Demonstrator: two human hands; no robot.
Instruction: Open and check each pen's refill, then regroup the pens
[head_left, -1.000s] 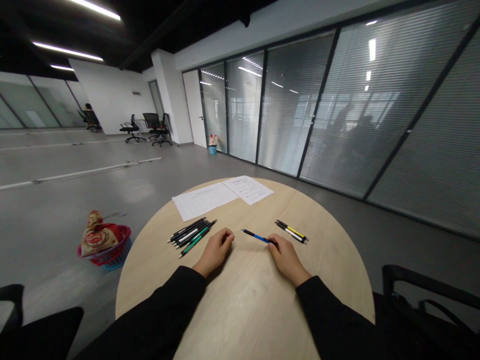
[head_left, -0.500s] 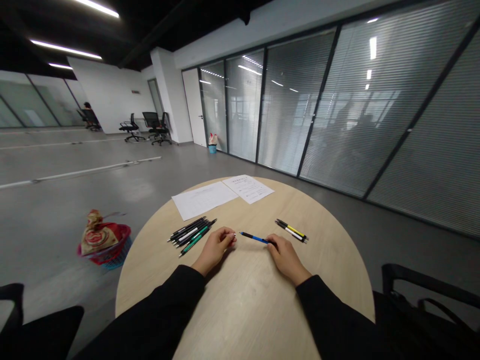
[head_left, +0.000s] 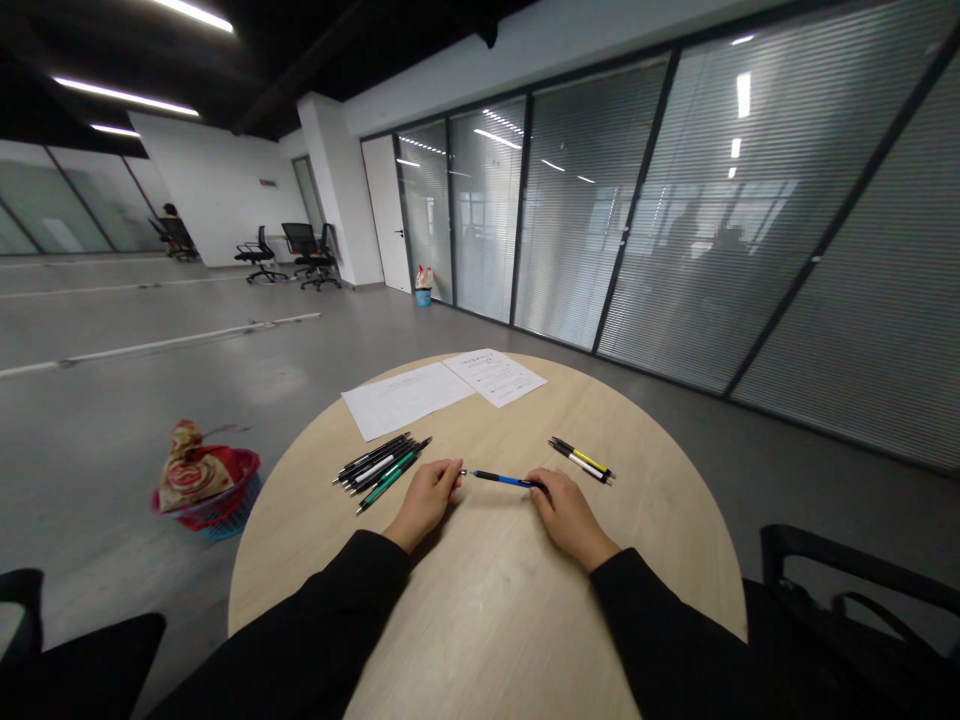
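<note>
A blue pen (head_left: pixel 501 479) with a black grip lies across the round wooden table (head_left: pixel 487 620) between my hands. My right hand (head_left: pixel 564 517) pinches its rear end. My left hand (head_left: pixel 429 496) has its fingers curled, with the fingertips at the pen's tip, touching it or very close. Just left of that hand sits a bundle of several pens (head_left: pixel 382 464), black, white and green. To the right of the blue pen lie two more pens (head_left: pixel 583 461), one yellow and one white.
Two printed sheets of paper (head_left: pixel 442 388) lie at the table's far side. A red basket with a bag (head_left: pixel 204 484) stands on the floor to the left. A dark chair (head_left: pixel 840 600) is at my right, glass partitions behind.
My right hand has swung the blue pen's tip left toward my left hand, which has reached forward to meet it. The view has shifted slightly.
</note>
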